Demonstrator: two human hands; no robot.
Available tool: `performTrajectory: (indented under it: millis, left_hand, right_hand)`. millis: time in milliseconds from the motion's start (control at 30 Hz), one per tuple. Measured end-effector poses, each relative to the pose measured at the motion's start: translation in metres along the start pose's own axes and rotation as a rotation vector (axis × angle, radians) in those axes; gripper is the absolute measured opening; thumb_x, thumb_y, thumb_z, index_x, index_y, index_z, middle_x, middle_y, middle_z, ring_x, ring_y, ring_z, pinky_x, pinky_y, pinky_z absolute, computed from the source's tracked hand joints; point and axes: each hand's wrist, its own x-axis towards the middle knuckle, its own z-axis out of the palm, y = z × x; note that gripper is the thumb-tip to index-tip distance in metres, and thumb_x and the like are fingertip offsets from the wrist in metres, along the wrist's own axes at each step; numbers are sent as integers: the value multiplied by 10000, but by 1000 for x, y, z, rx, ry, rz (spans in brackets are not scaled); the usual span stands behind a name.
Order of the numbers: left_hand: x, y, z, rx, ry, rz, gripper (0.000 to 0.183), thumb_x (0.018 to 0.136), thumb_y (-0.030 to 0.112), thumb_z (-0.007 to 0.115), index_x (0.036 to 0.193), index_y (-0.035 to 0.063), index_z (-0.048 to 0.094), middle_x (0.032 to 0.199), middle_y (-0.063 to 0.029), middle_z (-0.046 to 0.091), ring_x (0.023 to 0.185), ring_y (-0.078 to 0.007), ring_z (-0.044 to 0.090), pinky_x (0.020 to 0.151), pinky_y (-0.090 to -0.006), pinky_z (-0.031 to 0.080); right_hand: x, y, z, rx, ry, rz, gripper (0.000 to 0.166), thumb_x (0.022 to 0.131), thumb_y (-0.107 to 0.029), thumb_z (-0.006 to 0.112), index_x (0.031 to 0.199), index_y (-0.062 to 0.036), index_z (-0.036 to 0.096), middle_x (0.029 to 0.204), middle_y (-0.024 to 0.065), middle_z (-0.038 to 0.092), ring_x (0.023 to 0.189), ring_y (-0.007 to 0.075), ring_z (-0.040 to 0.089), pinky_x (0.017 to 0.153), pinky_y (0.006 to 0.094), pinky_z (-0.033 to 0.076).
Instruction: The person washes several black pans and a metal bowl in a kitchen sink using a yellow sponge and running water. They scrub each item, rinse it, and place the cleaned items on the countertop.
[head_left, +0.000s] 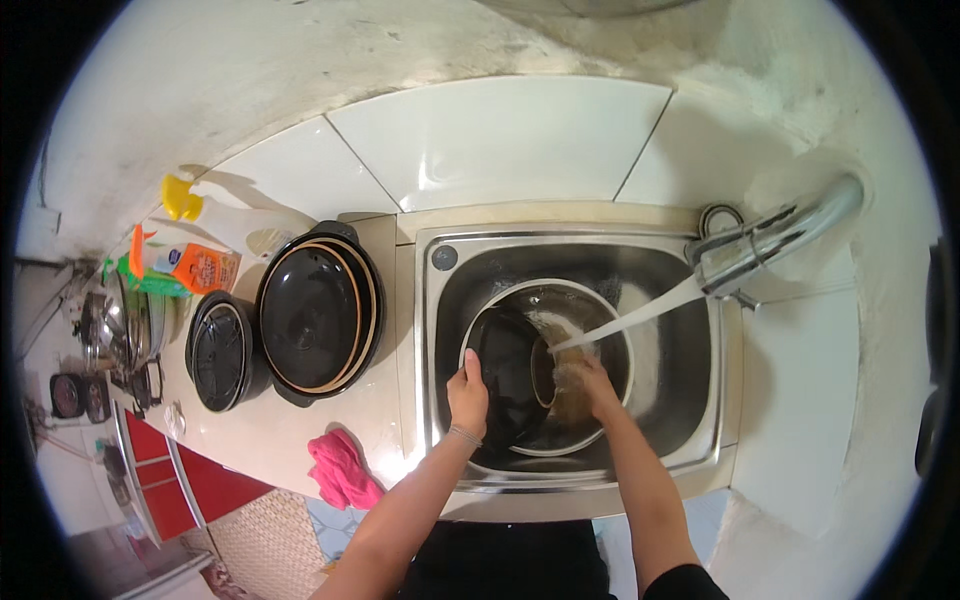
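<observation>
A round basin with a pale rim (630, 360) sits in the stainless steel sink (667, 330), with brownish water in it. My left hand (468, 397) grips the left edge of a dark, glossy piece of cookware (504, 364), perhaps a pot lid, tilted inside the basin. Its thumb lies on top. A ring-shaped edge (535, 375) shows near the middle. My right hand (591, 382) is inside the basin, under the water stream (630, 319) from the chrome faucet (739, 262). Splashing water hides its fingers, so I cannot tell whether they hold anything.
Left of the sink stand a large black lidded pot (311, 319) and a smaller black pot (221, 356). Behind them are a yellow-topped spray bottle (240, 225) and an orange bottle (206, 268). A pink cloth (341, 469) lies at the counter's front edge. Tiled wall (502, 142) borders the back.
</observation>
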Motion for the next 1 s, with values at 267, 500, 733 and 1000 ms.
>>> performTrajectory:
  millis: [267,500,733,1000]
  left_hand:
    - [-12,-17,26,133,-5,247,546,894,408,333,727,-59,561,601,-209,539,549,-301,520,571,-382,399]
    - [-34,-7,23,262,-5,350,449,894,312,397,661,-54,511,517,-128,433,514,-129,368,488,-326,352]
    - [-11,-28,-1,187,75,235,410,869,306,463,699,-61,534,517,-147,477,488,-141,418,481,-311,369]
    - [-6,-1,7,-102,-384,-44,370,759,232,646,912,-93,557,819,-106,611,694,-145,577,657,-262,483]
  right_hand:
    - [-122,-79,31,-267,52,-880,178,753,-103,556,906,-15,529,813,96,549,743,219,523,644,292,403]
    - [-4,-109,35,-83,50,-726,115,801,-139,469,812,-26,486,771,181,517,746,355,502,665,421,391]
    - [49,10,19,-257,104,-597,206,844,-145,403,995,-29,481,945,190,516,880,354,493,727,399,405]
    - [70,39,-18,331,-105,123,364,745,-166,511,1074,-9,505,1045,162,541,940,237,524,742,326,436]
